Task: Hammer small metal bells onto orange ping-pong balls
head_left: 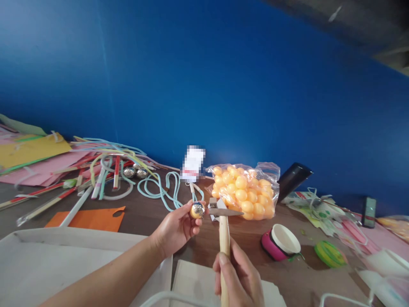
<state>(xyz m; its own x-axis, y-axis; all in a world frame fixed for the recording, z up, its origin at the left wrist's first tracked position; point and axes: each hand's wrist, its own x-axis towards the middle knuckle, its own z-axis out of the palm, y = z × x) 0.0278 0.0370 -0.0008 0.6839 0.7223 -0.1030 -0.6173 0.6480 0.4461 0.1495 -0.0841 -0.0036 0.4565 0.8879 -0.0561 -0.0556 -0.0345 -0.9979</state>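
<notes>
My left hand (177, 228) is closed round a small ball (197, 209), orange with a shiny silver covering, held up at the fingertips. My right hand (238, 275) grips the wooden handle of a small hammer (224, 232). Its metal head points toward the ball and sits just right of it, almost touching. Behind them lies a clear plastic bag of orange balls (244, 192).
White paper bags (64, 260) lie at the front. Coloured paper, tubes and sticks (96, 170), two silver balls (136, 172) and light blue cords (159, 187) lie at the left. A pink and white tape roll (281, 243), a green roll (330, 253) and a black cylinder (292, 179) lie right.
</notes>
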